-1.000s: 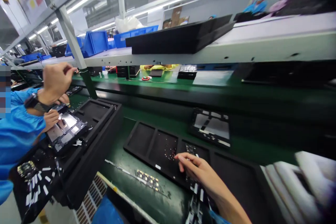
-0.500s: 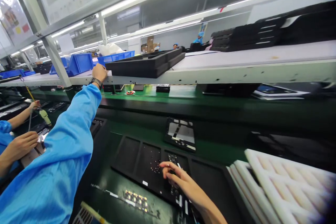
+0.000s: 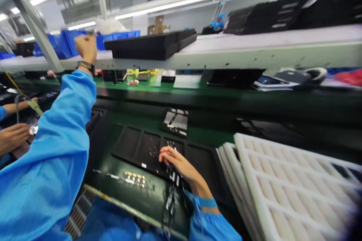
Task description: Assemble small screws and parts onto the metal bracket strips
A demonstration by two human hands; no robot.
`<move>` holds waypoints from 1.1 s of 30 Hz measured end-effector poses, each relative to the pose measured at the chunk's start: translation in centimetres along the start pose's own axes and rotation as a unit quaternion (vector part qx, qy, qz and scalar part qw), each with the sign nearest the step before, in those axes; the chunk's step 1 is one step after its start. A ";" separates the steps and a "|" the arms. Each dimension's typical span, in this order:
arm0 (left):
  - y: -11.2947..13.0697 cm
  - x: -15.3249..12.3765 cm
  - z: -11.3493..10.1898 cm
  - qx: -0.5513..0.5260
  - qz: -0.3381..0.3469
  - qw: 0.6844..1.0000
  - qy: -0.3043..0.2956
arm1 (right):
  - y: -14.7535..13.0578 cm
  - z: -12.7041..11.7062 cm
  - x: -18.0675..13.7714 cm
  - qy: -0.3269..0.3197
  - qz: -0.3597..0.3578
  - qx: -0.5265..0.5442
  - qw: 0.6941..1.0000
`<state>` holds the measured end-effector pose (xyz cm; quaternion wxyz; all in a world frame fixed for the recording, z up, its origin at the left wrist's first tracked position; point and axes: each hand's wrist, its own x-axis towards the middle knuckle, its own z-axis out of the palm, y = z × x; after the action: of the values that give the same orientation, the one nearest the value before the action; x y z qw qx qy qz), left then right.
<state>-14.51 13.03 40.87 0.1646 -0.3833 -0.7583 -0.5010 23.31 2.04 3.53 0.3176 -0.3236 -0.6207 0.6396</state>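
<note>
My left hand is raised to the edge of the upper shelf, closed in a fist, a watch on its wrist and a blue sleeve below it. What it holds, if anything, is blurred. My right hand rests low on a black compartment tray. Its fingers are curled together over small loose parts in one compartment. A flat device frame lies on the green belt just beyond the tray.
White foam trays are stacked at the right. Black trays and blue bins sit on the shelf. A strip of small gold parts lies near the front edge. A co-worker's hand works at the far left.
My left hand rose from the workpiece at the left up to the shelf edge. The view swung right, and my right hand's fingers curled tighter on the tray.
</note>
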 end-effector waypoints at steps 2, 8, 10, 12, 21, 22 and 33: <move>0.4 -2.9 -1.9 0.006 0.000 1.000 0.017 | -0.3 0.3 0.0 0.016 0.001 0.018 1.000; -5.9 -23.0 -7.7 -0.162 0.055 0.985 -0.016 | 1.7 -0.7 1.1 0.068 0.017 0.024 0.997; -10.3 -30.2 -8.1 -0.174 0.040 0.959 -0.222 | 2.0 -1.0 1.1 0.090 0.007 0.024 0.996; -14.9 -35.8 -7.5 -0.120 0.037 0.904 -0.408 | 2.1 -1.2 0.9 0.110 -0.005 0.022 0.994; -23.5 -44.5 -3.5 0.021 0.161 0.861 -0.482 | 2.2 -0.8 0.7 0.086 0.010 -0.013 0.996; -23.1 -44.9 -2.9 0.020 0.174 0.854 -0.490 | 2.2 -0.8 0.7 0.084 0.009 -0.016 0.996; -21.1 -46.7 0.0 0.001 0.175 0.804 -0.569 | 3.1 -0.5 1.2 0.042 0.001 -0.047 0.998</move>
<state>0.22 -10.70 -2.12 -0.2108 -0.7259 -0.6361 -0.1550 22.97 3.25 0.42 0.3272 -0.3650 -0.6358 0.5962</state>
